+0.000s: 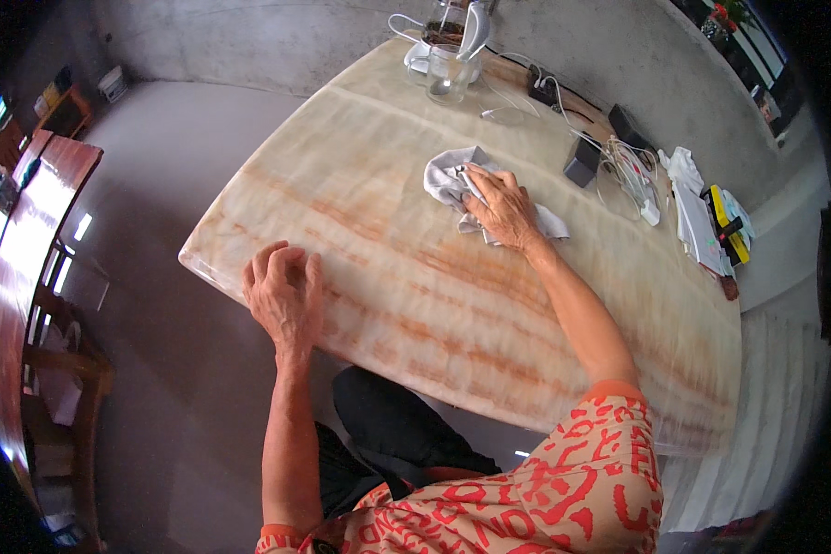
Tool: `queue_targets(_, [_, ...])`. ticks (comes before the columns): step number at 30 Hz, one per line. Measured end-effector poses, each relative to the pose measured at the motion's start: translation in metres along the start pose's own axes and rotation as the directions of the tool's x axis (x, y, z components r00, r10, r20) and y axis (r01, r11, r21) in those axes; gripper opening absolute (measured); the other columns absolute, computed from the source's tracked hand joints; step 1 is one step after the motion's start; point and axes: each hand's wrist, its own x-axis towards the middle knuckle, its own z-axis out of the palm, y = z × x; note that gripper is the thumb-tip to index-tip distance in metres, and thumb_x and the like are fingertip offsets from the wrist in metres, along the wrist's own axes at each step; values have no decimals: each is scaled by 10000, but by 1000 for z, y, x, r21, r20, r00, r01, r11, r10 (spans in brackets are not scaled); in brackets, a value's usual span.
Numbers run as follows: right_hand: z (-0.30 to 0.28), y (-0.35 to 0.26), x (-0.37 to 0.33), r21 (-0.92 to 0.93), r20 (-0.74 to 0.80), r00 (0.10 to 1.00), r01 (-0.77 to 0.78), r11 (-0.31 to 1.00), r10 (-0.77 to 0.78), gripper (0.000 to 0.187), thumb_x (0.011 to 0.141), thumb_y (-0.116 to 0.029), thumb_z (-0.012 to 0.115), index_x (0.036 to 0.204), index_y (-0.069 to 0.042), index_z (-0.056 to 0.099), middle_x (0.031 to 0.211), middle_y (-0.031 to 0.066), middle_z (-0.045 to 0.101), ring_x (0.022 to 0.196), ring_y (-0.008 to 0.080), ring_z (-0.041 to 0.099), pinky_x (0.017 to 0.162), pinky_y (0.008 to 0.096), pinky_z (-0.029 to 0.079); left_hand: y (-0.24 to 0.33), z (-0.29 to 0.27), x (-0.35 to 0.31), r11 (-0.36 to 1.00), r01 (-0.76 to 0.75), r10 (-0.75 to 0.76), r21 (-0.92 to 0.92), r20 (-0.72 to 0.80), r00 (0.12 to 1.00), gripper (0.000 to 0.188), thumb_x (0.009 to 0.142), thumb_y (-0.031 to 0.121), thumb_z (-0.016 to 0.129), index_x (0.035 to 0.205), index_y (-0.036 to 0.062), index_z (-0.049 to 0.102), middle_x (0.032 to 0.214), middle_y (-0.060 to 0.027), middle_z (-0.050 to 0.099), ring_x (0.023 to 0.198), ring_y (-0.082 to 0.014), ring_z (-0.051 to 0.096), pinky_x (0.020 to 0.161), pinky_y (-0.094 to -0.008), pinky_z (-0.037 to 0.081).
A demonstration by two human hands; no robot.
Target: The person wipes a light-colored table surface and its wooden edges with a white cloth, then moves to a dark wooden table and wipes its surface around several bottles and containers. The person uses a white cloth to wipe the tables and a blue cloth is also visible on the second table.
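Observation:
My right hand (503, 205) presses a crumpled light grey cloth (448, 180) onto the marble-patterned tabletop (379, 212). Its fingers lie over the cloth and partly bunch it. Part of the cloth sticks out past the far side of the fingers, and another corner shows by the wrist. At the table's near left edge rests my left hand (286, 288), fingers loosely bent and apart, with nothing seen in it.
At the table's far end stand a glass jar (446, 78) and a white appliance (471, 32). Along the wall lie black boxes (582, 159), tangled white cables (632, 175), papers (695, 226) and a yellow-black item (728, 226). A wooden table (28, 240) stands far left.

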Motion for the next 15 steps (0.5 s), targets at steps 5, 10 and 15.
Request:
queue_targets(5, [1,-27,-37,-31,-22,994,106,994,-107,505,889,-452,579,1297,-156,589,1426,-2,491,1223,258,444,969,465,410,-7,3,-1,999,-31,31,11,-19,999,154,775,180,704,880,75,662,1074,-89,646,1054,-309,552,943,-422,414])
queue_targets(10, [-28,-44,-100,-35,-16,979,201,979,-202,487,891,-397,604,1241,-59,594,1406,60,488,1215,274,431,947,471,402,-15,4,0,996,-84,85,11,-9,996,159,786,195,705,875,69,665,1068,-100,653,1043,-305,563,944,-418,412])
queue_targets(15, [-53,-1,-135,-82,-67,995,-80,993,74,473,896,-375,599,1238,-49,589,1403,68,487,1202,283,446,964,470,402,-15,6,1,998,-50,50,23,2,999,182,787,213,708,896,73,668,1109,-98,645,1082,-305,546,950,-425,404])
